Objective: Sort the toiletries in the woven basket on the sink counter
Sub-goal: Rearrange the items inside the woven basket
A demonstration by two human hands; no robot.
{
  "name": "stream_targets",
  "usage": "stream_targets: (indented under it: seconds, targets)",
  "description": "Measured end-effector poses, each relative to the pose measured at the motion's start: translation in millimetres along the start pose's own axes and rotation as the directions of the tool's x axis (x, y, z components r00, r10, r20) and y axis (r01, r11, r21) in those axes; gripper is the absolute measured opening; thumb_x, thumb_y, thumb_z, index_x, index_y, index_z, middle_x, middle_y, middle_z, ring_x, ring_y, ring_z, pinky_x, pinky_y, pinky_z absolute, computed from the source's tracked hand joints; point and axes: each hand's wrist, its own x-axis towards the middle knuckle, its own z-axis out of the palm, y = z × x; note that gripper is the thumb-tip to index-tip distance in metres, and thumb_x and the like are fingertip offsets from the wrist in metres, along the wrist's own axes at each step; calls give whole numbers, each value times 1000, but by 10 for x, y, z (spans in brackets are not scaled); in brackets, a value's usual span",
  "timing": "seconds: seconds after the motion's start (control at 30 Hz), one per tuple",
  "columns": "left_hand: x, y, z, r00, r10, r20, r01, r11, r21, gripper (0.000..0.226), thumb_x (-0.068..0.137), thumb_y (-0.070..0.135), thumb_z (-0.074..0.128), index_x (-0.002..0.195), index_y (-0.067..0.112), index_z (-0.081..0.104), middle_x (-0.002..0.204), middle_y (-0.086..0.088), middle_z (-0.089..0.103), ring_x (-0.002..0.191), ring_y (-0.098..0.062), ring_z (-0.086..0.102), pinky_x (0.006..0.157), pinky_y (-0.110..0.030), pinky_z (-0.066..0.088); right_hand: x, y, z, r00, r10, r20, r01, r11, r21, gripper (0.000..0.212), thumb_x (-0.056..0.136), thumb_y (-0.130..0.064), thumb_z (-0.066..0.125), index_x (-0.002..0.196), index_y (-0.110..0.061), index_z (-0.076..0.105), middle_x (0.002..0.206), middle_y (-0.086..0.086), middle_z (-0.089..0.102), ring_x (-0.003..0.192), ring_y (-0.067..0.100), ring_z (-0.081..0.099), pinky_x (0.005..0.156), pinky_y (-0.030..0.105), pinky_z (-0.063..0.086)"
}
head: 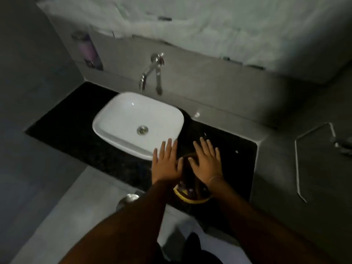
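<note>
The woven basket (190, 199) stands on the black counter (80, 134) near its front edge, right of the sink. Only its yellow front rim and some dark toiletries (187, 180) inside show; my hands and forearms cover the rest. My left hand (165, 163) hovers flat over the basket's left side, fingers spread, holding nothing. Over the basket's right side, my right hand (206, 161) is also flat with fingers apart and empty. A thin bracelet circles the right wrist. What the toiletries are is too dark to tell.
A white basin (122, 119) sits left of the hands, with a chrome tap (152, 71) on the wall above. A purple soap dispenser (88, 50) hangs at the back left. A metal towel ring (312, 161) is on the right wall. A round metal object (127, 200) lies below the counter edge.
</note>
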Motion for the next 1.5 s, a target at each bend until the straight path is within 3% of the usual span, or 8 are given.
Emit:
stream_targets:
  seconds: [0.27, 0.53, 0.7, 0.83, 1.07, 1.27, 1.37, 1.5]
  targets:
    - [-768, -148, 775, 987, -10, 163, 3, 999, 45, 73, 109, 51, 35, 174, 22, 17, 183, -3, 16, 170, -26, 15, 137, -54, 16, -443, 315, 640, 977, 103, 186, -109, 994, 22, 68, 96, -35, 46, 160, -19, 32, 157, 8, 46, 155, 30, 27, 127, 49, 16]
    - [-965, -128, 852, 974, -85, 212, 76, 996, 52, 73, 111, 53, 29, 174, 25, 6, 184, 0, 6, 171, -24, 4, 138, -55, 11, -458, 310, 958, 925, 245, 290, -273, 960, 58, 65, 95, -34, 59, 155, -19, 39, 157, 10, 40, 149, 30, 33, 122, 47, 31]
    - [-969, -157, 847, 982, -48, 185, 46, 999, 15, 74, 111, 54, 27, 174, 27, 0, 184, 3, 0, 171, -22, 0, 138, -54, 5, -438, 290, 985, 822, 445, 356, -520, 841, 149, 81, 92, -20, 69, 160, -17, 25, 162, 14, 32, 151, 38, 30, 117, 52, 42]
    - [-908, -123, 795, 987, -13, 158, 13, 1000, -3, 73, 110, 54, 26, 174, 28, 1, 184, 4, 3, 171, -21, 1, 138, -54, 5, -370, 272, 892, 774, 525, 354, -622, 735, 270, 64, 89, -17, 72, 147, -12, 43, 146, 21, 46, 133, 42, 52, 105, 51, 53]
    - [-322, -35, 282, 987, -143, 67, 152, 979, -139, 71, 111, 54, 28, 174, 24, 15, 181, -2, 23, 170, -26, 16, 138, -51, 10, -498, 201, 674, 862, 318, 395, -463, 810, 360, 36, 99, -13, 58, 134, -8, 60, 138, 14, 58, 133, 31, 54, 117, 40, 41]
    - [11, 80, -47, 829, -411, 379, 544, 442, -713, 46, 113, 37, 52, 151, 13, 62, 149, -22, 66, 140, -42, 62, 120, -54, 49, -610, 91, 381, 961, 50, 273, -191, 834, 517, 38, 93, -2, 57, 129, -11, 65, 134, 7, 52, 124, 22, 54, 100, 16, 35]
    - [23, 61, -68, 814, -437, 384, 552, 372, -746, 38, 114, 25, 54, 137, 0, 71, 134, -30, 72, 122, -46, 72, 108, -58, 58, -573, 149, 308, 961, 35, 276, -157, 887, 435, 39, 96, -16, 59, 135, -19, 62, 137, 2, 51, 132, 19, 48, 113, 14, 11]
    - [-15, 42, -80, 798, -455, 395, 565, 337, -754, 41, 115, 25, 52, 126, -8, 72, 121, -35, 74, 109, -51, 76, 98, -61, 62, -560, 251, 293, 970, -15, 243, -72, 935, 348, 44, 97, -15, 59, 141, -18, 58, 144, 0, 49, 142, 22, 33, 98, 5, -6]
